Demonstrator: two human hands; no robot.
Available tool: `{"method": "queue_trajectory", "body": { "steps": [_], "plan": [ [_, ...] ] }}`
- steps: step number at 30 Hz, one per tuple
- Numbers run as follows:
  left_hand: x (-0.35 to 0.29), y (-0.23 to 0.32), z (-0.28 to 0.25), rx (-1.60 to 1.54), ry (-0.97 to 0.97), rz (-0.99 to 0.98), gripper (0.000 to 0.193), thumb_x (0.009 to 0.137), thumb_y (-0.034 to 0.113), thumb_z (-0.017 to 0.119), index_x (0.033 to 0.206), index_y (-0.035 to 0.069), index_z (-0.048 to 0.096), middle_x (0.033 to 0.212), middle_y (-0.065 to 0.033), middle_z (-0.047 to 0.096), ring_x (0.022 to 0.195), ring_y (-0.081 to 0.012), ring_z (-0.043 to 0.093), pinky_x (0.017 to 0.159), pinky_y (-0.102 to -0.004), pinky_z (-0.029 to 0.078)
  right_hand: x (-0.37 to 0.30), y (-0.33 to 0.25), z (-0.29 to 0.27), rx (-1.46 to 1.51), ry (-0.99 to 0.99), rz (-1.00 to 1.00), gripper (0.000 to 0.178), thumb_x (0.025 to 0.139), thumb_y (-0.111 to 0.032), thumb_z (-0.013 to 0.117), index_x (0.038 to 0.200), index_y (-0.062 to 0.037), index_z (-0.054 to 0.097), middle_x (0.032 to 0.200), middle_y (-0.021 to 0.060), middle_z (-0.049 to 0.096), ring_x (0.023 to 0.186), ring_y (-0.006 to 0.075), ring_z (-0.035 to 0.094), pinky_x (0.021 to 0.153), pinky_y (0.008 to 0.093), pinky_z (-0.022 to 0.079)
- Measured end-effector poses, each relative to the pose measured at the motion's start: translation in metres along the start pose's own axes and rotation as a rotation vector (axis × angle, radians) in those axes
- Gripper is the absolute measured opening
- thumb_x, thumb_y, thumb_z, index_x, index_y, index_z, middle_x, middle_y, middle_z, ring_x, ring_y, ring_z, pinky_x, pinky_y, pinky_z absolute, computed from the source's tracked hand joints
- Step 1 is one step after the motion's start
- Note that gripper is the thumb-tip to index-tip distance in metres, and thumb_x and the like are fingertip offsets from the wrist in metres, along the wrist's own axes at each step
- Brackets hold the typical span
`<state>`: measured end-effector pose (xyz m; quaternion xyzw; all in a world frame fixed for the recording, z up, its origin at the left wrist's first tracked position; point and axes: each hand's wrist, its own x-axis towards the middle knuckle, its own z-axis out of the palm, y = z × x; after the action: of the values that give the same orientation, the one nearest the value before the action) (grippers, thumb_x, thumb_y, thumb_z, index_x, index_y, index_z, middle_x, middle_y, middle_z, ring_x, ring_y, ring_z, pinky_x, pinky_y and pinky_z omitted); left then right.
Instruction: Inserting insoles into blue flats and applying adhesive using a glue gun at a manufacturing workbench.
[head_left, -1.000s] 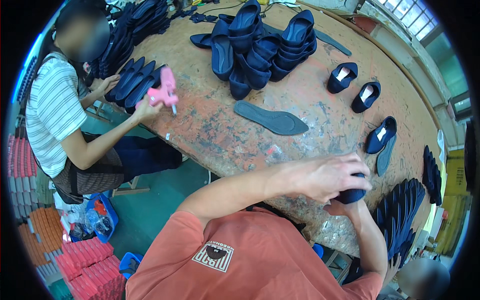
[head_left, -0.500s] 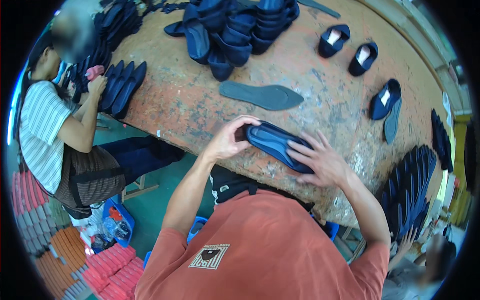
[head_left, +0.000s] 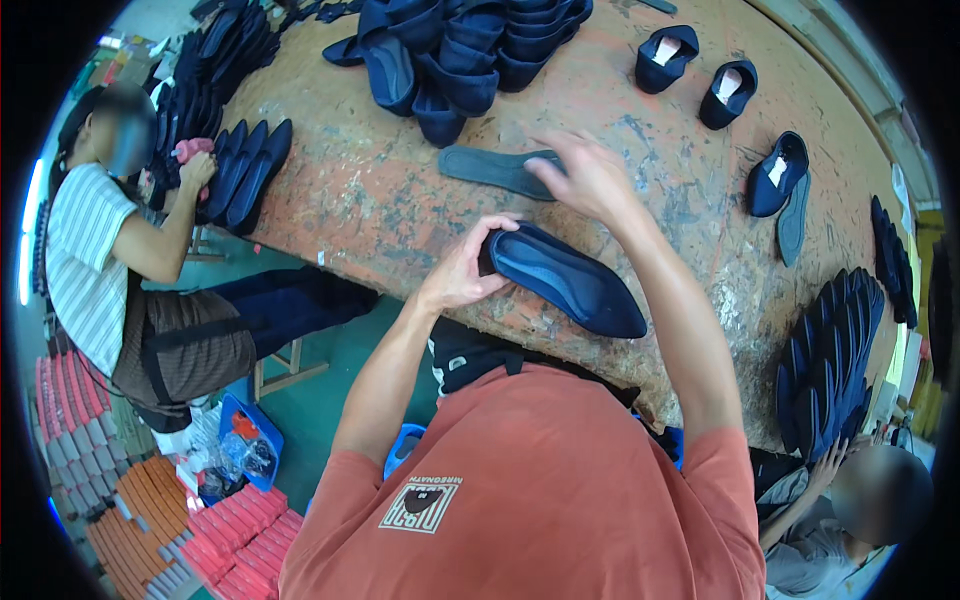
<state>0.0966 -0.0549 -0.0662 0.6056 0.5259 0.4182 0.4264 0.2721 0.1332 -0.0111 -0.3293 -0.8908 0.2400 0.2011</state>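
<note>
My left hand [head_left: 464, 272] is closed round the heel of a dark navy pointed flat shoe [head_left: 572, 285]. The shoe lies at the table's near edge with its opening up and its toe toward the right; a bluish insole shows inside it. Beyond the shoe, my right hand [head_left: 592, 176] is over the toe half of a loose grey-green insole [head_left: 482, 168]. Its thumb and fingers are apart and slightly blurred, and whether they touch the insole is unclear. The insole's pointed end is hidden under this hand.
Stacked navy shoes [head_left: 455, 60] crowd the table's far side. Single shoes [head_left: 728, 95] stand at right, one beside another insole [head_left: 792, 222]. Rows of shoes [head_left: 828, 360] line the right edge. A co-worker [head_left: 95, 215] sits at left, another person [head_left: 835, 510] at lower right.
My right hand has left the shoe and moved away from me to the loose insole, uncovering the shoe's toe. My left hand stays at the heel.
</note>
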Motion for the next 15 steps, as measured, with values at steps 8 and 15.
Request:
{"method": "queue_trajectory", "body": {
  "steps": [8, 15],
  "plan": [
    [-0.095, 0.015, -0.087, 0.269, 0.408, 0.013, 0.043, 0.067, -0.001, 0.093, 0.086, 0.007, 0.055, 0.134, -0.0175, 0.065, 0.119, -0.0294, 0.065, 0.096, -0.0410, 0.054, -0.065, 0.046, 0.034, -0.383, 0.063, -0.405, 0.032, 0.091, -0.023, 0.070, 0.116, -0.0033, 0.068, 0.120, 0.0146, 0.069, 0.117, 0.0337, 0.067, 0.101, 0.0472, 0.054],
    [-0.036, -0.023, -0.094, 0.681, 0.985, -0.428, 0.044, 0.089, 0.019, 0.085, 0.125, 0.002, 0.066, 0.124, -0.0202, 0.061, 0.115, -0.0341, 0.060, 0.100, -0.0424, 0.049, -0.125, 0.023, -0.096, 0.384, -0.014, 0.527, 0.051, 0.094, 0.004, 0.053, 0.143, -0.0068, 0.061, 0.137, 0.0263, 0.066, 0.119, 0.0464, 0.067, 0.101, 0.0473, 0.056]
  ]
}}
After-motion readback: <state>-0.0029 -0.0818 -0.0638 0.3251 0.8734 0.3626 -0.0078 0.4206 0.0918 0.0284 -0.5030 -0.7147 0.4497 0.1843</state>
